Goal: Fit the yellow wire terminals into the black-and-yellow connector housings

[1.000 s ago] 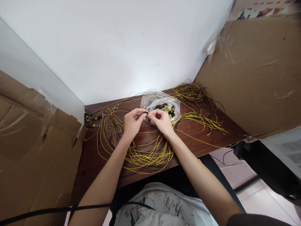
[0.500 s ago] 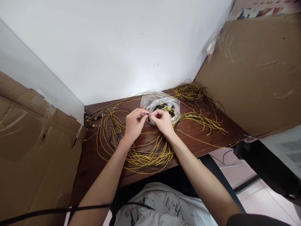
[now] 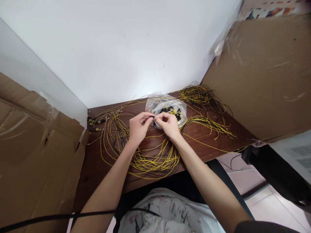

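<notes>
My left hand pinches a small black connector between thumb and fingertips. Close against it, my right hand is closed in a pinch at the connector's other side; what its fingertips grip is too small to make out. Just behind both hands lies a clear plastic bag, open at the top, with black and yellow connectors inside. Below and around my wrists spreads a loose bundle of yellow and black wires on the brown wooden table.
A tangled wire coil sits at the back right, with wire ends fanned out before it. Several finished-looking connectors lie at the left edge. Cardboard stands at left, a large cardboard sheet at right, a white wall behind.
Both hands stay almost in place, fingertips together. The black connector shows a little more between them now.
</notes>
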`<state>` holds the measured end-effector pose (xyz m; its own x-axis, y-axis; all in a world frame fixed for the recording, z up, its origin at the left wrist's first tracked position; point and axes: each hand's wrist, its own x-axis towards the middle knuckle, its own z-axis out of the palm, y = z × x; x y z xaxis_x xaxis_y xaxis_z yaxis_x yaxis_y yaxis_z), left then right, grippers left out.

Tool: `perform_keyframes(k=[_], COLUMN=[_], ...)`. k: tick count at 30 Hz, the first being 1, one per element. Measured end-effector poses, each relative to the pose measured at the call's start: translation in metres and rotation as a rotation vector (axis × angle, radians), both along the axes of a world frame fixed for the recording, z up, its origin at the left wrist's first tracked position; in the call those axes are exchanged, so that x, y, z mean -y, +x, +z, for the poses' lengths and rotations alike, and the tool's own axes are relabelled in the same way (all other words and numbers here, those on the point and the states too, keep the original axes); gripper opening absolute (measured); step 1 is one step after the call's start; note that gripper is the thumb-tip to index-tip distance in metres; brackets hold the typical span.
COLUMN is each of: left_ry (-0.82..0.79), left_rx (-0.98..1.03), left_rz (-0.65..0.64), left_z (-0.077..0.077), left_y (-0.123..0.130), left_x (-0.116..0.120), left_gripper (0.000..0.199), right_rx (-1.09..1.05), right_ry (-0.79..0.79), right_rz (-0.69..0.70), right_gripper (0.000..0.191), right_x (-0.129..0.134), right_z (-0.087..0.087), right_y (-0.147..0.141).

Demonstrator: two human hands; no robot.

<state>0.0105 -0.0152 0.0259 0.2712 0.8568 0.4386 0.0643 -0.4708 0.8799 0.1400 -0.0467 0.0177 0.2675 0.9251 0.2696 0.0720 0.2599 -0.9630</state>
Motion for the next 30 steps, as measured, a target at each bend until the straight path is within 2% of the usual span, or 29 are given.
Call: perform_keyframes(k=[9, 14, 19, 30], left_ry=[-0.052, -0.053, -0.051, -0.066], left_rx=[0.037, 0.063, 0.054, 0.069], left_rz=[0.001, 0.002, -0.005, 0.016], left_z=[-0.0006, -0.0005, -0.0008, -0.003], left_y=[0.0001, -0.0004, 0.0005, 0.0034], left_x=[-0.0008, -0.0018, -0.0016, 0.001], left_gripper=[0.013, 0.012, 0.012, 0.012], right_rx=[-0.007, -0.109, -0.268, -0.316], right_ry=[-0.012, -0.03, -0.048, -0.052], right_rz=[0.016, 0.024, 0.009, -0.038], right_gripper=[0.016, 0.018, 0.029, 0.032], right_x=[0.0001, -0.0012, -0.0016, -0.0028], right_z=[-0.0006, -0.001, 0.0021, 0.001], right_y=[0.0006, -0.0004, -0.0013, -0.0027])
